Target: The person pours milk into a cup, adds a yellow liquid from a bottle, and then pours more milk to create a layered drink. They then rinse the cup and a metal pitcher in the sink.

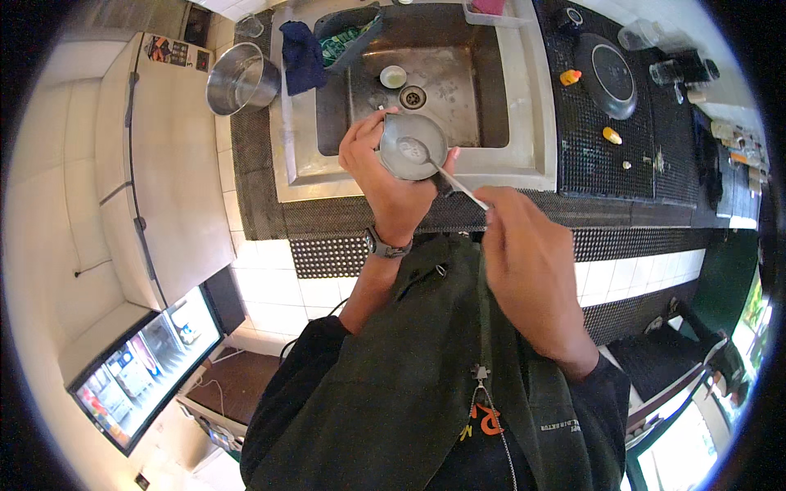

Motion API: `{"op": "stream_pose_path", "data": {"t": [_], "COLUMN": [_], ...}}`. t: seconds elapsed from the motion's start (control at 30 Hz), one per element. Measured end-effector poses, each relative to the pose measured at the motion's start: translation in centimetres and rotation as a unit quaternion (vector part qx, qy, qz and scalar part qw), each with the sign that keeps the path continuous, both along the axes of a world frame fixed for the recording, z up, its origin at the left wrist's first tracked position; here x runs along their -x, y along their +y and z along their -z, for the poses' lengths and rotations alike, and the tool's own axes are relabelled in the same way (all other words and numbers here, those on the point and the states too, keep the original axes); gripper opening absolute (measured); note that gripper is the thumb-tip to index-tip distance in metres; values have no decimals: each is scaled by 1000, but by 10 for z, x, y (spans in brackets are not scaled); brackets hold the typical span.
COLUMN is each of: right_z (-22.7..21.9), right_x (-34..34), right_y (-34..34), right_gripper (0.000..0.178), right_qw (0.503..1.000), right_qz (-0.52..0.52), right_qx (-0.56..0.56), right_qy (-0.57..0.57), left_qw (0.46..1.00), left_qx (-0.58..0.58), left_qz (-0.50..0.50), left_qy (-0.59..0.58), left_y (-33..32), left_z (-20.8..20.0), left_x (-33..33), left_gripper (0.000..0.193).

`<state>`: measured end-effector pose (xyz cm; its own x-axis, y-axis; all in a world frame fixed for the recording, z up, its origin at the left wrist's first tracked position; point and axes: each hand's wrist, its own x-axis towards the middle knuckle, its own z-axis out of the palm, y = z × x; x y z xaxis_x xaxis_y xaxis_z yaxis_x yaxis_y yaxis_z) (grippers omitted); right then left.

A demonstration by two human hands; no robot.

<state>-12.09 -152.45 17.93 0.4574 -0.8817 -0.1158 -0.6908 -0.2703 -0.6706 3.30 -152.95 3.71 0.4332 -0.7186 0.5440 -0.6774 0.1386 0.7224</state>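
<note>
In front of the sink's near edge, my left hand [383, 176] is closed around a small grey bowl [395, 129], tilted so that its inside shows. A whitish patch lies at the bottom of the bowl; I cannot tell whether it is liquid or shine. My right hand [530, 266] pinches the handle of a metal spoon [460, 187]. The spoon's head dips into the bowl. Below both hands is the steel sink [536, 139], and a small white bowl [393, 77] sits in its basin near the drain [413, 97].
Left of the sink stand a metal pot [239, 79] and a dark blue cloth [303, 57] beside a grey basin [360, 37]. On the black mat at right lie an upturned pan [612, 74], an orange bottle [571, 77] and a yellow item [612, 136]. A tall refrigerator [180, 172] stands at left.
</note>
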Motion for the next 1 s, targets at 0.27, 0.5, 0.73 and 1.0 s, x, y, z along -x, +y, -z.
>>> {"op": "stream_pose_path", "data": {"t": [0.27, 0.5, 0.73, 1.0], "right_z": [14, 17, 26, 16], "right_x": [-16, -17, -13, -4], "right_y": [2, 5, 18, -11], "right_gripper": [23, 21, 17, 15], "right_qw": [996, 998, 989, 985], "right_qz": [-31, -6, 67, 141], "right_qx": [-36, -60, -69, -45], "right_qy": [69, 4, -113, -87], "left_qw": [998, 999, 999, 998], "left_qx": [16, 25, 33, 34], "left_qz": [-48, -35, -44, -19], "left_qy": [-26, -17, -4, 42], "left_y": [-5, -7, -13, -9], "left_z": [5, 8, 16, 16], "left_x": [17, 23, 16, -3], "left_gripper": [81, 78, 77, 77]}}
